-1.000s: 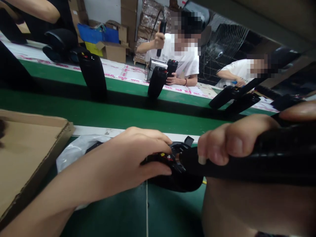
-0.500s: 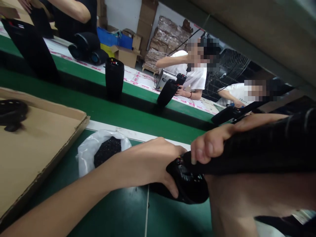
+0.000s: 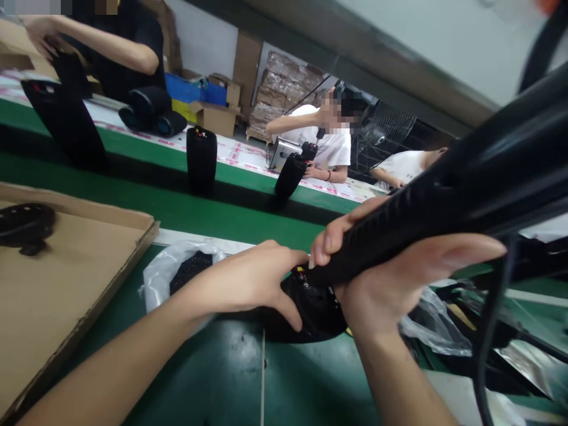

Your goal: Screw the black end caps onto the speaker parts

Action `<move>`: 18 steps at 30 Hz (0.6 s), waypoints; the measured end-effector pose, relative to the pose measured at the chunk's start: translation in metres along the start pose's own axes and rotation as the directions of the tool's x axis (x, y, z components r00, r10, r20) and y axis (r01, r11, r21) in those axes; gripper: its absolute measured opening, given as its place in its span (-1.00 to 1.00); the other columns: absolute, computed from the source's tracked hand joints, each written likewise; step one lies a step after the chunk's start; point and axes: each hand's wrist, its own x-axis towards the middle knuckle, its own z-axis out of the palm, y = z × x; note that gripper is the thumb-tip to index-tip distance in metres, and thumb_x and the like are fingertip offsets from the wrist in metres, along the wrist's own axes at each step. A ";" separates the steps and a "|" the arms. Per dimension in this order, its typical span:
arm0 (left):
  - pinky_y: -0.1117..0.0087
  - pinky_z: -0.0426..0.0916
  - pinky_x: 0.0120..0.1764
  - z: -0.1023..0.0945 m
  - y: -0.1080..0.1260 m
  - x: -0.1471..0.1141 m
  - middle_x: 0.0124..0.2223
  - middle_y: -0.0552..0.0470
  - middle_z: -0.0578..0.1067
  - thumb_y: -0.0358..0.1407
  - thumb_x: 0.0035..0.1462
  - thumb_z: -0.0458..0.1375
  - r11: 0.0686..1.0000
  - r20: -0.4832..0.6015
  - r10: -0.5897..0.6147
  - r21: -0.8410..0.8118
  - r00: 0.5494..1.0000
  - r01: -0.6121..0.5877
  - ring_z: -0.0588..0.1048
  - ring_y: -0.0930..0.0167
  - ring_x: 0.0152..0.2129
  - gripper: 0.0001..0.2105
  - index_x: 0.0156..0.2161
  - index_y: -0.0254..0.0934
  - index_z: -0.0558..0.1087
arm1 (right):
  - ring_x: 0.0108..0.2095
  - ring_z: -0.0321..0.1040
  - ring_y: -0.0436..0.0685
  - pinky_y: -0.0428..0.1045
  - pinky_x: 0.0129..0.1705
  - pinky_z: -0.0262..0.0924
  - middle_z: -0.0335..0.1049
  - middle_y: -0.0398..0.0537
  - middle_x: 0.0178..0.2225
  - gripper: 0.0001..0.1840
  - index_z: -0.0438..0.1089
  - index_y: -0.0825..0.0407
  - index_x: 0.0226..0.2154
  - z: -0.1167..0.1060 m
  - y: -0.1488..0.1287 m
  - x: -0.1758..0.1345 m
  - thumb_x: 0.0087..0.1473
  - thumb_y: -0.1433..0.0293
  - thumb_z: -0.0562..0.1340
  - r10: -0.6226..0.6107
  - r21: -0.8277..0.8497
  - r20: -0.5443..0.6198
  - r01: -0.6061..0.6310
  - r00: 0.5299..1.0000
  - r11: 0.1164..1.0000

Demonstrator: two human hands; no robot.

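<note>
My right hand (image 3: 390, 278) is wrapped around the ribbed black barrel of a power screwdriver (image 3: 448, 195), which slants down from the upper right; its tip is pressed into a black rounded speaker part (image 3: 310, 307) lying on the green bench mat (image 3: 248, 378). My left hand (image 3: 252, 284) grips the left side of that black part, thumb underneath. A cable (image 3: 488, 331) hangs from the tool on the right.
A white plastic bag (image 3: 168, 272) with dark small pieces lies left of the part. A flat cardboard tray (image 3: 66, 278) with a black piece (image 3: 24, 225) fills the left. Black speakers (image 3: 201, 160) stand on the conveyor (image 3: 133, 201). Other people work across it. Plastic bags (image 3: 435, 325) lie right.
The view has swung right and up. The screwdriver now slants steeper, with my right hand's palm showing under it. My left hand stays on the black part.
</note>
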 end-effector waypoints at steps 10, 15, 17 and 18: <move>0.32 0.28 0.14 0.038 0.011 -0.009 0.27 0.05 0.22 -0.15 -0.20 0.47 0.997 -0.024 -0.042 0.061 0.999 0.043 0.31 0.20 0.17 -0.11 0.26 0.07 0.20 | -0.65 0.04 -0.17 -0.31 -0.63 0.15 0.04 -0.31 -0.57 -0.42 0.31 0.19 -0.26 -0.140 0.051 0.026 0.08 0.02 0.44 0.008 0.718 0.006 -0.010 1.000 0.696; 0.42 0.33 0.07 0.054 0.028 -0.001 0.10 0.10 0.33 -0.40 -0.29 0.41 0.988 -0.195 -0.131 0.050 0.972 0.143 0.42 0.31 0.01 -0.27 0.08 -0.02 0.36 | -0.55 0.15 -0.23 -0.33 -0.45 0.17 0.13 -0.19 -0.41 -0.32 0.31 0.30 -0.25 -0.158 0.160 -0.007 0.46 0.16 -0.28 -0.049 0.901 0.013 0.010 0.999 0.434; 0.41 0.36 0.03 0.045 0.032 0.006 0.05 0.11 0.36 -0.41 -0.28 0.39 0.977 -0.270 -0.156 0.097 0.950 0.188 0.44 0.32 -0.02 -0.32 0.04 -0.04 0.39 | -0.51 0.23 -0.12 -0.27 -0.47 0.26 0.19 -0.14 -0.42 -0.62 0.33 0.24 -0.17 -0.157 0.185 -0.017 0.45 0.22 0.10 -0.049 0.953 0.024 -0.008 0.998 0.303; 0.39 0.37 0.01 0.038 0.033 0.011 0.04 0.11 0.38 -0.40 -0.26 0.39 0.971 -0.317 -0.146 0.134 0.937 0.197 0.45 0.32 -0.04 -0.35 0.03 -0.04 0.40 | -0.50 0.25 -0.08 -0.24 -0.48 0.29 0.22 -0.12 -0.42 -0.69 0.34 0.22 -0.15 -0.157 0.193 -0.020 0.40 0.24 0.20 -0.037 0.971 0.040 -0.030 0.998 0.238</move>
